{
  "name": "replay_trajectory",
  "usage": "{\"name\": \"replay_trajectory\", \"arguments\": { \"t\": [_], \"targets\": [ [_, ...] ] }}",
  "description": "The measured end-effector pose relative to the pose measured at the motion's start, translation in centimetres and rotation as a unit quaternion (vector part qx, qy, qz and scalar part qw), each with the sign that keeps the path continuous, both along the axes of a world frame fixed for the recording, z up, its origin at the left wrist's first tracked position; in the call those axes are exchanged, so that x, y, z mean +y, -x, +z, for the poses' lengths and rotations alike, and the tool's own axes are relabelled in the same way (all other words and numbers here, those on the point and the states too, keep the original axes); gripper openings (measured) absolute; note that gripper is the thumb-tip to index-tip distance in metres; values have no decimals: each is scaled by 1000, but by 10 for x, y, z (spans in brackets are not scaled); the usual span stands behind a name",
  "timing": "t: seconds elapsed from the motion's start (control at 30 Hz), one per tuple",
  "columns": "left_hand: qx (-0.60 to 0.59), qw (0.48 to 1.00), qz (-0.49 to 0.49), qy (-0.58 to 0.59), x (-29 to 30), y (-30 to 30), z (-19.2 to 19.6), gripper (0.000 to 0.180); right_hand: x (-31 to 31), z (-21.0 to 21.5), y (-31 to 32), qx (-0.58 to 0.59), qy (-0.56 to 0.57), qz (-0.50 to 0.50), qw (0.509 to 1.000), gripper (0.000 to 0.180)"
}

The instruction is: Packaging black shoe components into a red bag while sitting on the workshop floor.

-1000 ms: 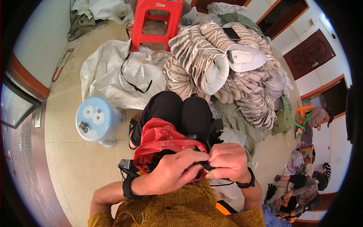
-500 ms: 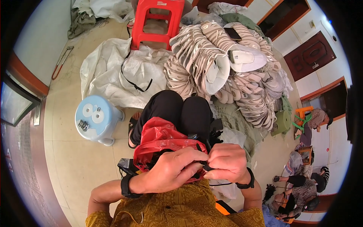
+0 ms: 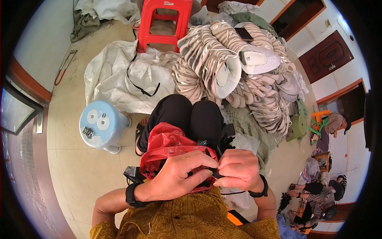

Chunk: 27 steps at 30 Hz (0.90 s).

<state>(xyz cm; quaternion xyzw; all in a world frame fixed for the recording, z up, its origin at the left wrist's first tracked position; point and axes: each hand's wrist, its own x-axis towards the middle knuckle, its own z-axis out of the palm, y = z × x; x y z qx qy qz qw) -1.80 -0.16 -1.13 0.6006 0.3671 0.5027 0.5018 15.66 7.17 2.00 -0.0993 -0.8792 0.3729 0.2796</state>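
my left hand [image 3: 181, 174]: fingers pinched on black strip [image 3: 217, 175] | my right hand [image 3: 240, 170]: fingers clamped on same strip | strip: between hands, by red bag [image 3: 167, 137], above my lap [image 3: 206, 121]

A makeshift workshop, by the look of it: bundled shoe uppers [image 3: 209, 59] heaped right of the red stool [image 3: 161, 40], a white sheet [image 3: 109, 77] spread over the tiled floor [image 3: 79, 171] on its nearer side, and two other people [image 3: 321, 201] hunched low, well off to its right.

One red bag [image 3: 165, 136], one blue stool [image 3: 104, 137]
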Motion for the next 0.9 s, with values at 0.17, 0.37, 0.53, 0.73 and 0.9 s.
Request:
{"name": "replay_trajectory", "arguments": {
  "t": [0.17, 0.37, 0.53, 0.73, 0.9],
  "targets": [
    [-3, 1000, 5, 14, -1, -2, 1, 19, 1, -2, -1, 5, -6, 1, 1000, 22],
    [10, 1000, 28, 1, -2, -5, -1, 21, 1, -2, -3, 4, 12, 0, 1000, 22],
    [32, 998, 35, -30, -2, -5, -1, 22, 0, -1, -2, 9, 34, 0, 999, 22],
    [30, 997, 46, -51, -2, -6, -4, 22, 0, -1, -2, 11, 34, -1, 999, 22],
    [44, 996, 68, -39, -3, -8, -2, 24, 1, -1, -3, 11, 34, -2, 999, 22]
  ]
}}
